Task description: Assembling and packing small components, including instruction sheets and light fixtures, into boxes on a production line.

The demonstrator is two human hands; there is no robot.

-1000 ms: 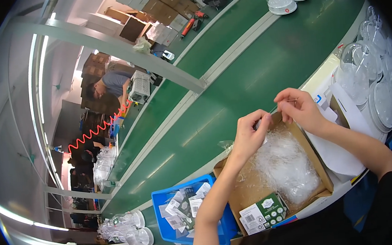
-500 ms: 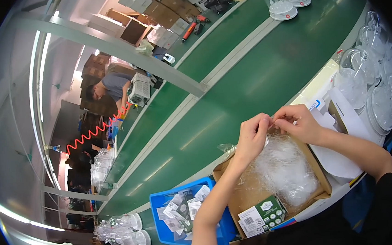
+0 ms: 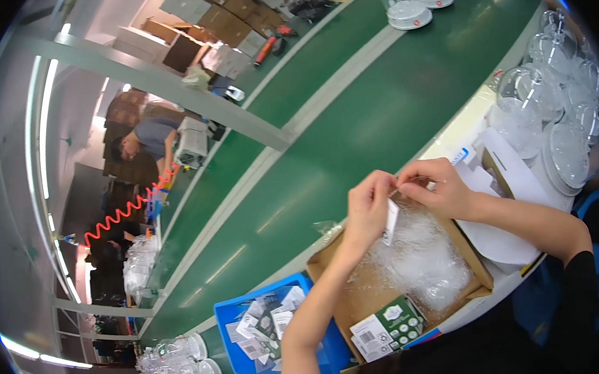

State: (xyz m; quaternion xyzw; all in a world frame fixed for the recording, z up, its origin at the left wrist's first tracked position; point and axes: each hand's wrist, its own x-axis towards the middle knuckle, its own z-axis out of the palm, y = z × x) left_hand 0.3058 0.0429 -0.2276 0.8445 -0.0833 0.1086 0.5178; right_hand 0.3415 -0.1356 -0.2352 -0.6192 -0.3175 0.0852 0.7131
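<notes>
1. Cards of white, green and grey printed paper [image 3: 255, 333] lie loose in a blue rectangular plastic bin [image 3: 335, 348], near left; they look light, thin and fairly stiff, best lifted by an edge.
2. Green-and-white printed pack [image 3: 388, 328] sits in the near left corner of an open brown cardboard box [image 3: 354, 296]; it looks light and firm, easy to take by its sides.
3. Left hand [image 3: 367, 212], over the box's far part, has thumb and fingers clamped on a small white card [image 3: 391, 223] hanging below the fingertips. It should bend if squeezed; a flat pinch near its upper edge suits it.
4. Clear tangle of thin plastic strands [image 3: 425, 261] fills the box's right part, probably weightless, soft and slippery; one strand is best taken by its end.
5. Right hand [image 3: 441, 186] has its fingertips together, just beside the left's; whether a strand is between them, I cannot tell.
</notes>
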